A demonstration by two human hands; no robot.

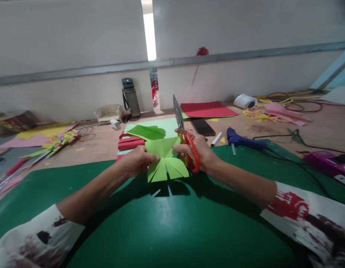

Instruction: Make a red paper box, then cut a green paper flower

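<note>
A light green paper cutout (168, 169) with slits along its lower edge is held up over the green mat. My left hand (137, 160) pinches its left side between thumb and fingers. My right hand (199, 149) keeps hold of a pair of scissors (192, 150) with orange-red handles, their blades pointing up and away from the paper. The right thumb also touches the cutout's right side. Behind the paper lie a curled green paper piece (147, 131), a pale green sheet (169, 124) and a folded red piece (130, 142).
The green mat (161, 230) covers the front of the table. A blue glue gun (243, 140), a white marker (217, 139), a black phone (202, 127) and red sheets (207, 109) lie to the right. A dark bottle (132, 98) stands at the back; cables (306, 147) and paper scraps (59, 143) are spread about.
</note>
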